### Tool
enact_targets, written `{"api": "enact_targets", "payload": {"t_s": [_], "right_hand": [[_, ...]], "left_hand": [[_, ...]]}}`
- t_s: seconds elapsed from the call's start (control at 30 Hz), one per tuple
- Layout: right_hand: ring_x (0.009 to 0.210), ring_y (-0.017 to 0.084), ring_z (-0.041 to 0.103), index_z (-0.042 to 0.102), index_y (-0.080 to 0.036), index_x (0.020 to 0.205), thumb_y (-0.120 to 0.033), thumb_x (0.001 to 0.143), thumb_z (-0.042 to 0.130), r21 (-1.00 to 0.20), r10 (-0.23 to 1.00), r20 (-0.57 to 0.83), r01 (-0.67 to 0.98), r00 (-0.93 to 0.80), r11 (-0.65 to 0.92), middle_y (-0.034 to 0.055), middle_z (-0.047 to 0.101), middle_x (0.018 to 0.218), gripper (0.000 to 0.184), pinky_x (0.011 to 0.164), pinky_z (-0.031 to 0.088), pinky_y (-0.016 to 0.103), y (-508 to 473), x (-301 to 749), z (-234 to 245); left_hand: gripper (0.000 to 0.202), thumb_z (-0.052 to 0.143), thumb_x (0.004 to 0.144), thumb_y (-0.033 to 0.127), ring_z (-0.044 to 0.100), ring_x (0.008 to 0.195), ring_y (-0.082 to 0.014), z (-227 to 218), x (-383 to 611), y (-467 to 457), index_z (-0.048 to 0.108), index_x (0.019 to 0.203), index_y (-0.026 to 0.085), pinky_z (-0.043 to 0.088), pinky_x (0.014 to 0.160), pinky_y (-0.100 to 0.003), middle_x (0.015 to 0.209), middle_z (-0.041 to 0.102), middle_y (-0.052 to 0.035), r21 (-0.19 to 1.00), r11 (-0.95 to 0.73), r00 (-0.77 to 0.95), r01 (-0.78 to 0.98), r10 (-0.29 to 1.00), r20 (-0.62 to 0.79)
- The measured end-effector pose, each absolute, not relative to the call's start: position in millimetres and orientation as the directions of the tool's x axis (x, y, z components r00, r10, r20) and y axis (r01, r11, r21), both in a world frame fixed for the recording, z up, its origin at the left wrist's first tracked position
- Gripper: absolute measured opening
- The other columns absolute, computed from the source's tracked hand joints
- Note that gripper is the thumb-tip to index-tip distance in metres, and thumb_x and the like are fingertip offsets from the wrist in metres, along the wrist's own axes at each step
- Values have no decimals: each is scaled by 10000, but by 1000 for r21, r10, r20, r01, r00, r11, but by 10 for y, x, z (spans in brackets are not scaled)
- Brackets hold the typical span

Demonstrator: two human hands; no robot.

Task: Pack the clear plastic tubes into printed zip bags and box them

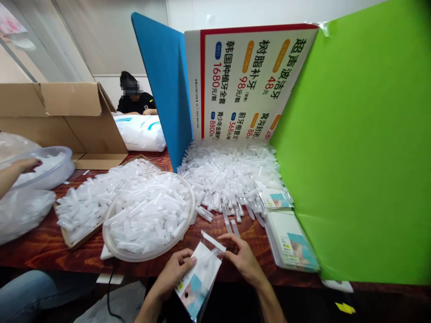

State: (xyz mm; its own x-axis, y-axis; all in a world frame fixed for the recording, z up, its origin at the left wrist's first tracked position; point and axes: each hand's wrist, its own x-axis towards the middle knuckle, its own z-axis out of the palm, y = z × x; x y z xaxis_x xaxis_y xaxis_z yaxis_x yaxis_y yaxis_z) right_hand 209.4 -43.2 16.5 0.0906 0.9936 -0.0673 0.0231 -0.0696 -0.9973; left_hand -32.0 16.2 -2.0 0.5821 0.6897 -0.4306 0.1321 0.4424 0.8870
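In front of me, above the table's near edge, is a clear plastic bag [203, 274] with a printed white and blue card inside. My left hand [178, 272] grips its left side, thumb on the front. With thumb and fingers closed, my right hand [243, 259] pinches at the top opening, beside the raised flap. Whether a small clear piece is also between those fingers, I cannot tell. Small white and clear plastic pieces fill a round tub [192, 211] just beyond my left hand. A stack of similar bagged cards [292, 242] lies to the right.
Loose plastic pieces [232, 170] are heaped between a blue panel [161, 76], a printed price board [249, 80] and a green panel [357, 143]. More fill a tray [79, 211] at left. A co-worker's hand [25, 166] reaches into another tub [62, 172]. Another person [133, 101] sits behind.
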Motion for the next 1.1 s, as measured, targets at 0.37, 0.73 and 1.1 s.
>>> {"api": "enact_targets", "payload": {"t_s": [0.37,0.73,1.1], "right_hand": [[797,245,629,703,-198,856,-420,971,561,-752,915,182,650,360,-107,85,657,881,288,743,505,357,-405,2050,94],[735,224,648,687,-187,959,-420,966,528,-756,913,217,651,345,-66,90,692,907,281,686,529,334,-423,2258,5],[791,247,702,765,-199,938,-482,808,773,-999,950,-13,-38,310,-2,80,733,952,312,747,572,350,-508,2163,208]], "left_hand": [[566,744,743,670,518,575,-116,15,-463,197,673,890,128,366,551,-205,666,625,9,902,401,538,157,731,-419],[533,733,763,656,528,574,-113,71,-466,224,646,881,144,361,556,-205,666,633,22,922,361,546,138,749,-375],[508,720,798,627,555,674,-141,189,-462,233,702,921,134,373,615,-214,795,667,-18,936,317,662,152,671,-334]]}}
